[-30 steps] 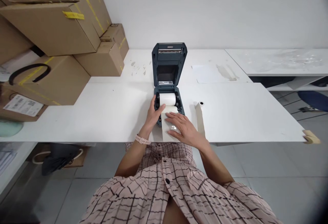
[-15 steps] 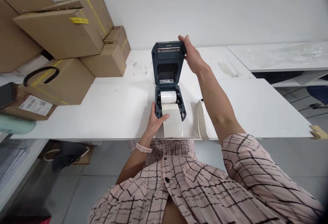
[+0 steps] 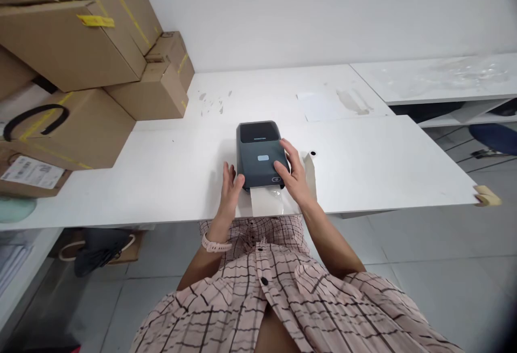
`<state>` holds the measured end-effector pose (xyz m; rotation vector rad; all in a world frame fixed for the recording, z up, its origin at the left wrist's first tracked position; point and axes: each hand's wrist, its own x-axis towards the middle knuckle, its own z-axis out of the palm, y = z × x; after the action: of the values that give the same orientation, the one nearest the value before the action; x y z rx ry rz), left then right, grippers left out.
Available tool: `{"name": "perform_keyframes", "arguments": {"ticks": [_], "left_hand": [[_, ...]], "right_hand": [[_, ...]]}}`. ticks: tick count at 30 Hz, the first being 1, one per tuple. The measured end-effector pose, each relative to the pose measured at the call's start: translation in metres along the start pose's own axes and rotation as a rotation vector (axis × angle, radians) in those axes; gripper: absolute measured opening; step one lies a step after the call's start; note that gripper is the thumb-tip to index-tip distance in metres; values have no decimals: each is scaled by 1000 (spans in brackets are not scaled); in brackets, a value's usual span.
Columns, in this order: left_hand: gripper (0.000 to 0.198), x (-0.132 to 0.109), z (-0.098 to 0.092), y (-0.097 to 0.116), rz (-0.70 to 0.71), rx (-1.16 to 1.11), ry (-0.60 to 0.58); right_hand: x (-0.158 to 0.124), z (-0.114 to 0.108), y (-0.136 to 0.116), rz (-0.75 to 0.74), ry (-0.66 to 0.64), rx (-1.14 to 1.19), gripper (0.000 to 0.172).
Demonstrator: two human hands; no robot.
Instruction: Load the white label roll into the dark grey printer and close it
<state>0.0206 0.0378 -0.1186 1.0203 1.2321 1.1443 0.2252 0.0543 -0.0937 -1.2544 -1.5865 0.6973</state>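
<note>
A dark blue-grey label printer (image 3: 258,167) sits near the front edge of the white table, its lid down. From its front a strip of pale label paper (image 3: 264,201) hangs out toward the table edge. My right hand (image 3: 294,175) rests on the lid's right front part, fingers apart. At the left front corner stands my left hand (image 3: 231,191), fingers stretched out, thumb at the printer's side. Just right of the printer lies a partly unwound paper strip with a small roll end (image 3: 310,173), partly behind my right hand. The printer's inside is hidden.
Cardboard boxes (image 3: 72,46) with yellow tape are stacked at the left of the white table (image 3: 355,164). A white sheet (image 3: 317,106) lies behind the printer to the right. A tan corner guard (image 3: 488,196) sits on the right table corner. A wall stands behind.
The printer's lid has come down from upright to shut, my right hand moving down with it. My left hand has let go of the label strip and moved to the printer's left side.
</note>
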Motion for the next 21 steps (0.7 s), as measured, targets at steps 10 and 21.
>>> {"name": "perform_keyframes", "arguments": {"ticks": [10, 21], "left_hand": [[88, 12, 8, 6, 50, 80, -56], [83, 8, 15, -14, 159, 88, 59]], "right_hand": [[-21, 17, 32, 428, -75, 352, 102], [-26, 34, 38, 312, 112, 241, 85]]}}
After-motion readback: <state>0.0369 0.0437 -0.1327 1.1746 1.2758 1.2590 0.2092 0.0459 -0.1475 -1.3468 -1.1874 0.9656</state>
